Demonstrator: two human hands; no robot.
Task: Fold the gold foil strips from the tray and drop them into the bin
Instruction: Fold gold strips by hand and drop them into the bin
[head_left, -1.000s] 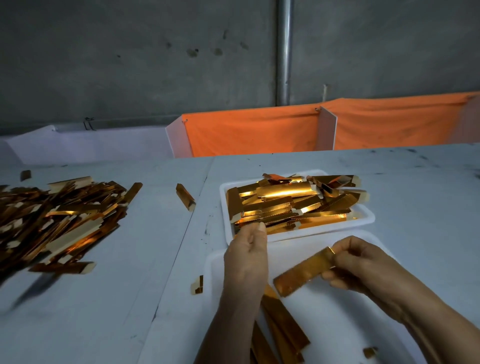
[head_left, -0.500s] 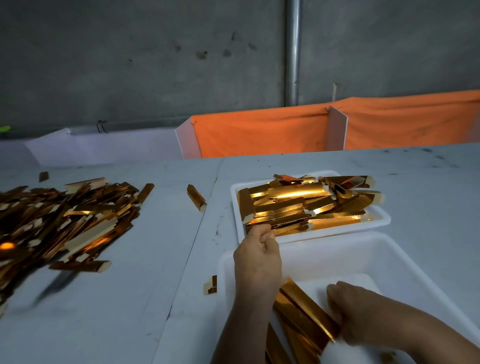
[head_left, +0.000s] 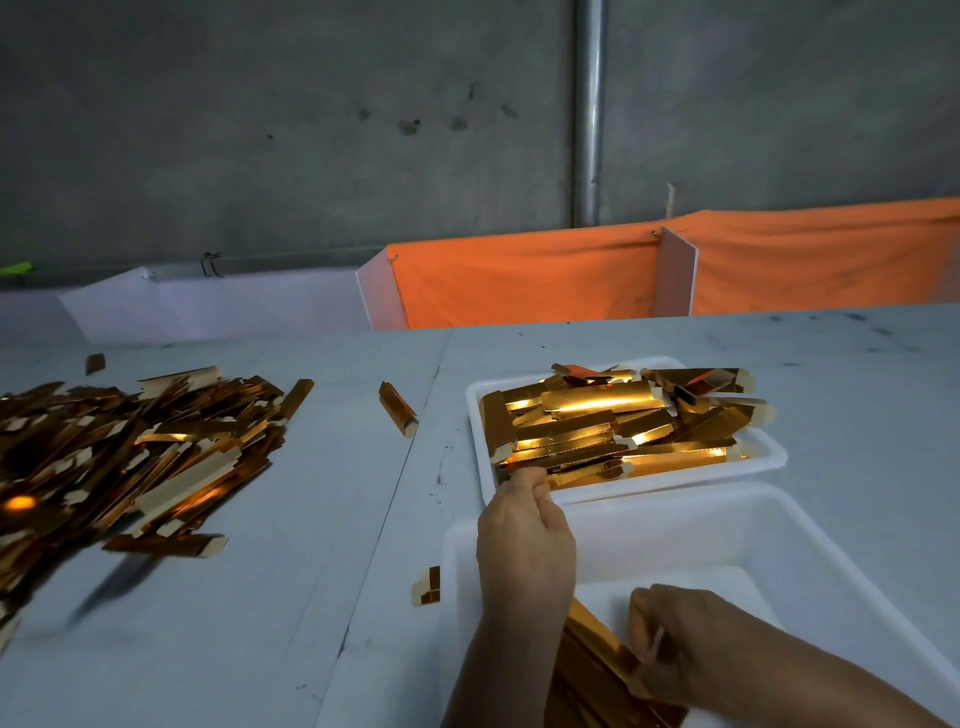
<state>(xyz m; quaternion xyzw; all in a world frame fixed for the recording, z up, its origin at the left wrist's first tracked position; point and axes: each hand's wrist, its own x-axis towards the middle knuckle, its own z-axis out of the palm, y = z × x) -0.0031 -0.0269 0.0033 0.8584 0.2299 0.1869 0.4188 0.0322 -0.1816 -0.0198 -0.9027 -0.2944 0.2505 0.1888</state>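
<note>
Right now the shallow white tray (head_left: 769, 460) heaped with long gold foil strips (head_left: 613, 431) sits straight ahead of me on the pale grey worktop (head_left: 311, 571), just beyond the deeper white plastic bin (head_left: 779, 525) that stands closest to my body. Most of the strips in the tray lie with their long axes running roughly left to right across my view, so the near ends along the front left corner are what I can reach first. My left hand (head_left: 524, 540) is the nearer one: it is stretched over the bin's far wall, fingers curled, and the fingertips seem to pinch the end of a strip at the tray's near left corner. My right hand (head_left: 691, 639) is down inside the bin, fingers bent around one end of a folded gold strip (head_left: 597, 631) that slants away toward the lower left among the others already lying there. I judge that the next pull should run back toward me along the strip's length. Off to the left a big loose pile of gold strips (head_left: 130, 457) covers the worktop, well apart from both hands.
</note>
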